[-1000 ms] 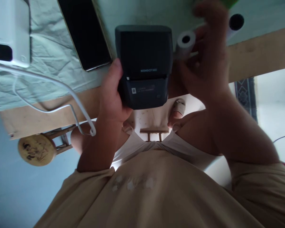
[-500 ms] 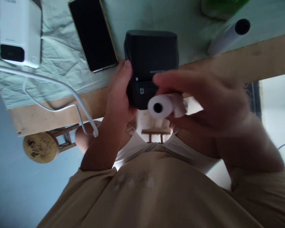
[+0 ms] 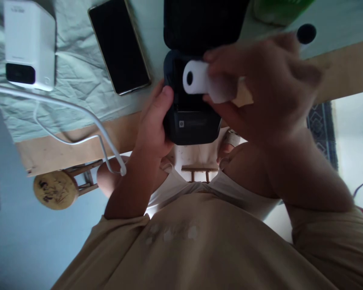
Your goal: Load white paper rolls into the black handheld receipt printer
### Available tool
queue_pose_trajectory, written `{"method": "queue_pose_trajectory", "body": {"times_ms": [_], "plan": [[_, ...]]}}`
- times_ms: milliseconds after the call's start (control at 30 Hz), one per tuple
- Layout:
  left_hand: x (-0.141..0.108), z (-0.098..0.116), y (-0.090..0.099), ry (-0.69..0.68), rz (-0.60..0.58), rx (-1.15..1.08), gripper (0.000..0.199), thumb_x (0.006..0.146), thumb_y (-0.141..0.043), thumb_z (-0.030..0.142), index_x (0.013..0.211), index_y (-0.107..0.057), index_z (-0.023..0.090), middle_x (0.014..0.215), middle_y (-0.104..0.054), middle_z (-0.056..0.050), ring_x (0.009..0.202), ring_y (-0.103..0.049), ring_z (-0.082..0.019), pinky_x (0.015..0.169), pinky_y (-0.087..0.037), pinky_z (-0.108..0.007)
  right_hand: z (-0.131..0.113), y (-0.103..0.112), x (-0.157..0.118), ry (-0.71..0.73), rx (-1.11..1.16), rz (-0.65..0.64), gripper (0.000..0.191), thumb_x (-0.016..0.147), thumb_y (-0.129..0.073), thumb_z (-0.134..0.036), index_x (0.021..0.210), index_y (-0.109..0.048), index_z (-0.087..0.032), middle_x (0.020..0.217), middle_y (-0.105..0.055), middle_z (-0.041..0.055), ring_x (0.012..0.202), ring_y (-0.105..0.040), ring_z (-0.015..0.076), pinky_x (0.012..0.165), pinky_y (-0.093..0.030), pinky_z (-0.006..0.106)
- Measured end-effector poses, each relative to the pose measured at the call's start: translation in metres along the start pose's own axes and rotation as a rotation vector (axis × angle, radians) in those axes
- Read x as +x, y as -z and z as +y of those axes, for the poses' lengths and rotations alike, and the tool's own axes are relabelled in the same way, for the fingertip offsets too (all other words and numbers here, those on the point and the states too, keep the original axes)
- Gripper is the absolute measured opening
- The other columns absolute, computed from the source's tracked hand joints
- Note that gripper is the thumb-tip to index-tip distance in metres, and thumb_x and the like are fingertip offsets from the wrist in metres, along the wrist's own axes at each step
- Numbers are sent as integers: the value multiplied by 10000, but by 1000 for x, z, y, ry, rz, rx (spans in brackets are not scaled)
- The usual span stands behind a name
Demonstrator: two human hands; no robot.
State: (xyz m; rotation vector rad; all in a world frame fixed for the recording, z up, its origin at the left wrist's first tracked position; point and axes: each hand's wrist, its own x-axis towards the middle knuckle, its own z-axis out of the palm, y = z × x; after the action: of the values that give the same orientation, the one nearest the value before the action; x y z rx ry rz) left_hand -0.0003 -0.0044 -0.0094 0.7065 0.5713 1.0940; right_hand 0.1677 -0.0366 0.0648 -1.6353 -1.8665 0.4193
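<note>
My left hand [image 3: 154, 125] is closed around the left side of a small black label printer [image 3: 196, 129], thumb along its edge. The printer's lid [image 3: 201, 26] stands swung open on the far side, showing a dark compartment. In my right hand [image 3: 260, 88], a small white paper roll [image 3: 196, 80] is pinched between thumb and fingers, its round dark core facing left. The roll is over the open compartment; whether it touches the inside I cannot tell. Motion blurs the right hand slightly.
A black-screened phone [image 3: 119, 46] lies left of the printer on the green cloth [image 3: 74, 76]. Further left are a white power bank [image 3: 30, 44] and a white cable [image 3: 87, 112]. At right, a dark-cored roll [image 3: 306, 34] and a green object [image 3: 278, 10]. A wooden stool [image 3: 56, 189] stands lower left.
The printer's lid has gone from closed to open, swinging away from me. My right hand has moved the paper roll up, from in front of the printer to over its compartment.
</note>
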Motion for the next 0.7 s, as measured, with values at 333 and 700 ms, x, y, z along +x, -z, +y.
{"method": "queue_pose_trajectory", "body": {"times_ms": [333,700], "plan": [[-1,1,-5,-33,-49,-47,208,870,-688,422,937,-736,231,934,-685,14,955,-663,-129,862,-574,-236,6,-10,-11,487,-226,197,150,902,-550,-344,922,-689,-293,1009,-685,-65,890,-591,119,806,-474,325],[3,-2,8,-76,-105,93,505,668,-804,134,1121,-708,334,1056,-705,43,939,-667,-123,804,-575,-198,13,0,-10,274,165,284,226,937,-510,-293,923,-718,-204,958,-626,-5,1070,-574,105,1012,-482,296]]}}
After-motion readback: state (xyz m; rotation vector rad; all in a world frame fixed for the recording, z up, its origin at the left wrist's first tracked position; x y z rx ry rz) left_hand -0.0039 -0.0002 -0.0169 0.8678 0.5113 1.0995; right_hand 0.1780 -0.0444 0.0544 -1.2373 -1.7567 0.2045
